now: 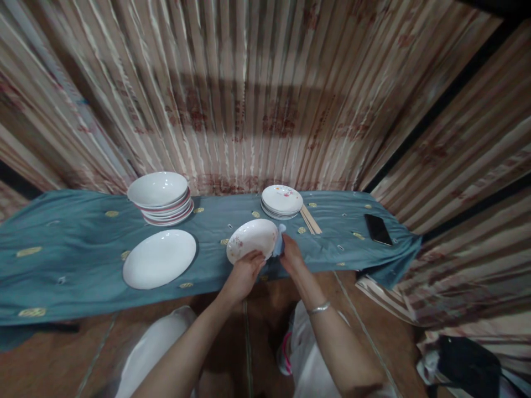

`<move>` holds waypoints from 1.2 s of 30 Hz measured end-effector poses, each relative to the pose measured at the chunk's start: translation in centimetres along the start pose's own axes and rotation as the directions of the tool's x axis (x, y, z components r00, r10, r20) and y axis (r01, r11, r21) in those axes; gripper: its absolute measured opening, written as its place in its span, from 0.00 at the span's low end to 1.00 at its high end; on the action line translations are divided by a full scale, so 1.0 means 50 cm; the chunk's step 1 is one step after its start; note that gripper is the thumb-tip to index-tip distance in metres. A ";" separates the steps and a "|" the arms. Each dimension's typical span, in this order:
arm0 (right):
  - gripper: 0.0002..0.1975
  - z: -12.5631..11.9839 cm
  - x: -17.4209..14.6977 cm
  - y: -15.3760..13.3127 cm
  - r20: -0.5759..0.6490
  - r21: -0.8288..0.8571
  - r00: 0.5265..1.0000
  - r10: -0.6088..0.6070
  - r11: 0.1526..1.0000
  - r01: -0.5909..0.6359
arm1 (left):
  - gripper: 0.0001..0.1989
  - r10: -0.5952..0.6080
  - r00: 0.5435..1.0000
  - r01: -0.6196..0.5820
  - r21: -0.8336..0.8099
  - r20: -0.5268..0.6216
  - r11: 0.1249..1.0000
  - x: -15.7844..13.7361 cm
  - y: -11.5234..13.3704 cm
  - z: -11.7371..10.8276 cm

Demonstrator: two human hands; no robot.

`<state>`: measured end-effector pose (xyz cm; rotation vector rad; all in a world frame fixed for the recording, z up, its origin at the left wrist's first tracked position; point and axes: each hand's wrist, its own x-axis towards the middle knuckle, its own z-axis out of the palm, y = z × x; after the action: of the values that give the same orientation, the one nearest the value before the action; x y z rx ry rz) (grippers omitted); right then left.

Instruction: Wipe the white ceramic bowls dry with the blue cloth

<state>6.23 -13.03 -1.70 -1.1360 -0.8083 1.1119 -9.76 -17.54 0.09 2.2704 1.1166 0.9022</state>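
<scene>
My left hand (245,272) grips the near rim of a white plate (254,237) with a floral print, which is tilted over the table's front part. On the plate's right side, my right hand (290,254) is closed on a light blue cloth (280,241), pressed at or close to the rim. The fingertips under the plate and behind the cloth are hidden. To the left lies a large white oval plate (160,260). Behind the held plate stands a small stack of floral plates (282,199), with several wooden chopsticks (310,220) beside it.
A long table with a teal cloth (224,207) runs across in front of me. At the back left stands a stack of red-rimmed dishes (168,213) topped by a white bowl (158,189). A black phone (378,229) lies at the right. Pleated curtains (249,110) hang behind.
</scene>
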 end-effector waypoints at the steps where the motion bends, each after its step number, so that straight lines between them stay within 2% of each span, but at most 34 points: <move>1: 0.15 -0.004 0.005 0.002 -0.029 -0.026 0.999 0.013 1.000 -0.014 | 0.16 0.013 1.000 -0.014 0.027 0.022 1.000 -0.002 -0.001 0.003; 4: 0.12 -0.017 0.013 0.001 -0.059 -0.243 0.997 -0.050 0.970 0.034 | 0.15 0.044 0.994 -0.055 0.104 0.102 0.993 -0.005 0.003 0.005; 7: 0.10 -0.029 0.015 -0.003 0.013 -0.489 0.986 -0.164 0.860 0.150 | 0.13 0.049 0.981 -0.084 0.181 0.188 0.980 -0.008 0.004 0.004; 9: 0.13 -0.033 0.015 -0.002 0.095 -0.644 0.972 -0.213 0.732 0.224 | 0.11 0.040 0.975 -0.089 0.222 0.217 0.971 -0.010 -0.001 0.008; 11: 0.16 -0.033 0.013 0.005 0.198 -0.782 0.950 -0.240 0.546 0.300 | 0.10 0.035 0.974 -0.090 0.236 0.225 0.968 -0.014 -0.009 0.015; 13: 0.19 -0.031 0.010 0.016 0.269 -0.850 0.933 -0.240 0.396 0.347 | 0.10 0.037 0.978 -0.082 0.212 0.206 0.974 -0.020 -0.017 0.020; 14: 0.20 -0.030 0.009 0.021 0.294 -0.866 0.926 -0.238 0.343 0.363 | 0.10 0.038 0.982 -0.073 0.185 0.186 0.980 -0.024 -0.020 0.020; 16: 0.21 -0.029 0.007 0.028 0.326 -0.874 0.913 -0.246 0.289 0.391 | 0.13 0.025 0.993 -0.038 0.112 0.114 0.993 -0.031 -0.026 0.016; 19: 0.24 -0.031 0.008 0.026 0.348 -0.855 0.891 -0.292 0.290 0.429 | 0.22 -0.058 0.995 0.055 -0.041 -0.080 0.998 -0.036 -0.041 0.000; 21: 0.25 -0.034 0.008 0.015 0.332 -0.853 0.886 -0.323 0.298 0.428 | 0.28 -0.201 0.952 0.161 -0.179 -0.232 0.971 -0.037 -0.060 -0.009; 22: 0.24 -0.036 0.007 0.007 0.321 -0.856 0.889 -0.327 0.301 0.420 | 0.30 -0.299 0.911 0.226 -0.263 -0.285 0.938 -0.036 -0.071 -0.011; 23: 0.23 -0.038 0.006 -0.001 0.317 -0.857 0.891 -0.324 0.304 0.415 | 0.31 -0.404 0.861 0.288 -0.357 -0.310 0.888 -0.036 -0.082 -0.012; 25: 0.16 -0.042 0.005 -0.015 0.332 -0.847 0.893 -0.303 0.320 0.423 | 0.32 -0.573 0.772 0.355 -0.561 -0.275 0.748 -0.038 -0.102 -0.010; 27: 0.09 -0.043 0.006 -0.023 0.361 -0.829 0.888 -0.285 0.337 0.445 | 0.31 -0.664 0.723 0.368 -0.707 -0.191 0.604 -0.042 -0.113 -0.007; 29: 0.06 -0.039 0.010 -0.023 0.347 -0.816 0.891 -0.293 0.374 0.441 | 0.30 -0.675 0.726 0.356 -0.769 -0.130 0.531 -0.049 -0.113 -0.007; 33: 0.08 -0.025 0.025 -0.010 0.279 -0.756 0.903 -0.327 0.506 0.416 | 0.28 -0.606 0.789 0.315 -0.781 -0.100 0.539 -0.058 -0.095 -0.018; 36: 0.09 -0.013 0.042 -0.005 0.296 -0.758 0.902 -0.316 0.497 0.423 | 0.28 -0.609 0.787 0.323 -0.774 -0.099 0.544 -0.058 -0.087 -0.025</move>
<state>7.48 -11.22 -1.72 -1.5401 -1.6885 0.3881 -14.24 -17.33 -2.86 1.0728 1.1529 1.2610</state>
